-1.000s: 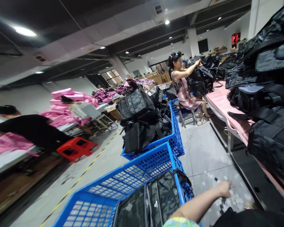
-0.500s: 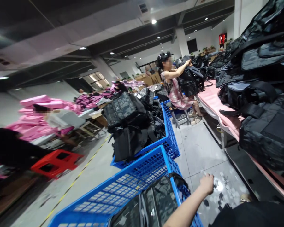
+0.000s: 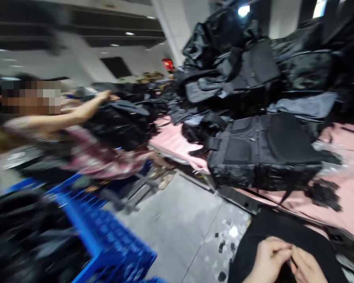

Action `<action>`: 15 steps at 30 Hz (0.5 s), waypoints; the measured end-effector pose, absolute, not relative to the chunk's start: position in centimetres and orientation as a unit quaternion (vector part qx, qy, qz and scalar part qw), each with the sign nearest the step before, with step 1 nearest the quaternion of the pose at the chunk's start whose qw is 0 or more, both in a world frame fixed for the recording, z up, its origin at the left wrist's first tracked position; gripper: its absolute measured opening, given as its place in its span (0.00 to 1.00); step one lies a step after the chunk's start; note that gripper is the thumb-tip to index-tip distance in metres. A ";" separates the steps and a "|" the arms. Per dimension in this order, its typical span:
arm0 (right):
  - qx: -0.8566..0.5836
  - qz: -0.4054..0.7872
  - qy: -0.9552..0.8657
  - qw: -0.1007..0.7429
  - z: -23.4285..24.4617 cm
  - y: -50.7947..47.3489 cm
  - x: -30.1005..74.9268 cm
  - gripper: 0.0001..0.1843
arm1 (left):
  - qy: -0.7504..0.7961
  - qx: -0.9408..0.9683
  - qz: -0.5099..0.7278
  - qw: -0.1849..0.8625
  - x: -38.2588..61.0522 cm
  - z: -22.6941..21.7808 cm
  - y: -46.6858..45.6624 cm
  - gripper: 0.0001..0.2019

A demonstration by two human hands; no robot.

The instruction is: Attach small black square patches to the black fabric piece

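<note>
Head view, pink surface (image 3: 352,196): black backpack (image 3: 265,153) along near edge.
Black cloth (image 3: 261,226): beside that edge, beneath hands.
Left hand (image 3: 268,257), right hand (image 3: 308,263): narrow, fingertips meeting.
Dark sliver (image 3: 291,260): pinched between both, identity unclear; steady grip probably best.

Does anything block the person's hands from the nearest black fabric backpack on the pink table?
Nothing visible blocks the left hand or right hand; black cloth and the table's near edge lie between them and the backpack.

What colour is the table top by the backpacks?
Pink; the table shows best at the right of the head view.
</note>
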State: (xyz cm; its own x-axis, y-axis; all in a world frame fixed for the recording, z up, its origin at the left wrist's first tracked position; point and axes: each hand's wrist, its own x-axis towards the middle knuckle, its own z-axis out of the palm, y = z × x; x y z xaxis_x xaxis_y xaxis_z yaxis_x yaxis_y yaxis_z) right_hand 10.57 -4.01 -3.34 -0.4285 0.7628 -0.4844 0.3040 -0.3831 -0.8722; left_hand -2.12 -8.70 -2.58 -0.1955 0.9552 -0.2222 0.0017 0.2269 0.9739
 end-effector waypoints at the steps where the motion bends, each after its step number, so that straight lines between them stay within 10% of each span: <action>1: -0.496 0.673 -0.523 0.165 -3.5 -3.9 10.5 0.32 | 0.608 0.394 0.487 0.488 -1.9 -2.4 -8.5 0.15; 15: -0.475 0.419 -0.770 0.077 -0.7 -2.9 12.9 0.23 | 0.609 0.353 0.396 0.589 -0.5 -2.0 -7.3 0.13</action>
State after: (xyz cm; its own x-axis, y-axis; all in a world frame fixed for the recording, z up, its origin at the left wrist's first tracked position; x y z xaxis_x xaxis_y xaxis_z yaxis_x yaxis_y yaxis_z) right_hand 12.91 -2.88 -0.67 -0.5373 0.7959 -0.2790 0.6662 0.1977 -0.7191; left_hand -0.52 -7.32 -1.97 -0.0555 0.8970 -0.4385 -0.0357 0.4371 0.8987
